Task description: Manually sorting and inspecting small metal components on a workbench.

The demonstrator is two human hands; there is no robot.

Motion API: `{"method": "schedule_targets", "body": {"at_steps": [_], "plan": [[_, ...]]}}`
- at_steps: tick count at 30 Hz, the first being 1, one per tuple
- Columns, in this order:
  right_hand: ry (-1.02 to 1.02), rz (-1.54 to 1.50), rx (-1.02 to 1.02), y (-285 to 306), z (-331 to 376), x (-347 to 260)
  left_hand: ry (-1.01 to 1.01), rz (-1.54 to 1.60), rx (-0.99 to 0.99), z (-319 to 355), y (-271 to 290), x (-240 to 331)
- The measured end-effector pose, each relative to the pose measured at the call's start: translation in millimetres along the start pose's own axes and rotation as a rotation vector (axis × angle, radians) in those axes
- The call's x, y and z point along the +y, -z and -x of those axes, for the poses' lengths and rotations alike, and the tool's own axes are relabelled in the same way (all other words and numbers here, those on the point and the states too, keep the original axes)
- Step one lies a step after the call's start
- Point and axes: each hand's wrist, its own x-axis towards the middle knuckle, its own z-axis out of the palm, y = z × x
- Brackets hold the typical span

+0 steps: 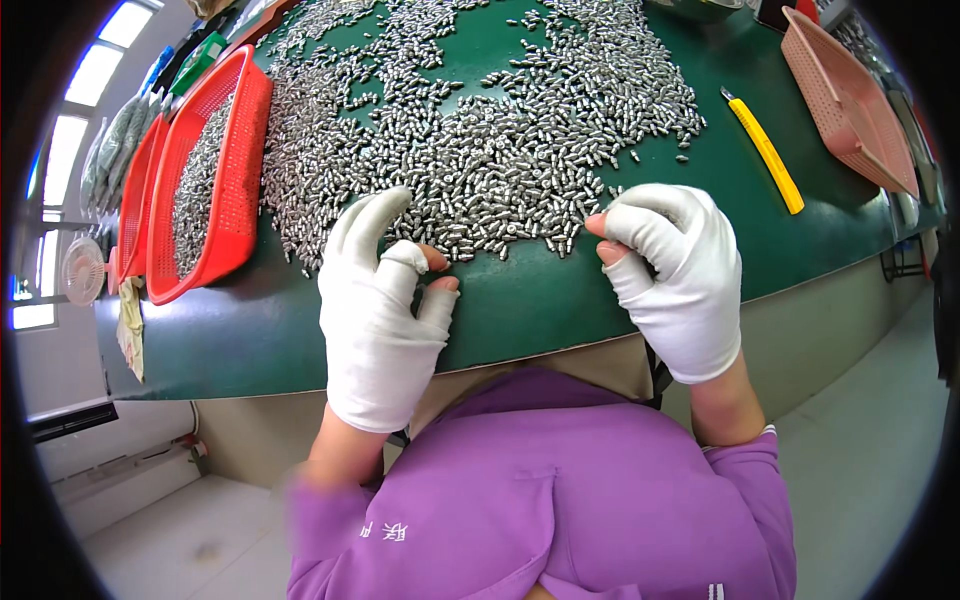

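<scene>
Shirt (630,480) txt (394,532) wht, L fingers (403,259), apart, R fingers (641,236) nr metal pcs (500,185), grip unclear.

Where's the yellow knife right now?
In the head view, the yellow knife lies on the green table at right, between the pile of metal parts and the pink basket.

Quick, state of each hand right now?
White-cloth-gloved left hand: open, nothing visibly held.
White-cloth-gloved right hand: curled; whether it holds anything cannot be told.
</scene>
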Motion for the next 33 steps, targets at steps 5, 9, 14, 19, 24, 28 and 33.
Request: {"method": "schedule_targets", "body": {"at_steps": [5, 9, 14, 19, 24, 28, 33], "plan": [[-0.004, -0.01, -0.004, 1, 0, 0, -0.049, 0.047, -0.036, -2, -2, -1], [-0.01, -0.023, -0.006, 1, 0, 0, -0.123, 0.096, -0.082, 1, 1, 0], [-0.024, 0.123, 0.153, 15, -3, 10, -0.011, 0.213, -0.012, 7, 1, 2], [-0.37, 0.627, 0.232, 51, -7, 58, -0.012, 0.055, -0.024, 4, 3, 6], [-0.567, 0.663, 0.046, 61, 2, 90, -0.036, 0.023, -0.041, 3, -1, 9], [-0.626, 0.698, 0.004, 63, 0, 88, -0.044, 0.082, -0.053, 6, 3, 5], [-0.612, 0.305, 0.27, 57, 14, 58, -0.017, 0.094, -0.074, 13, 7, 5]]}}
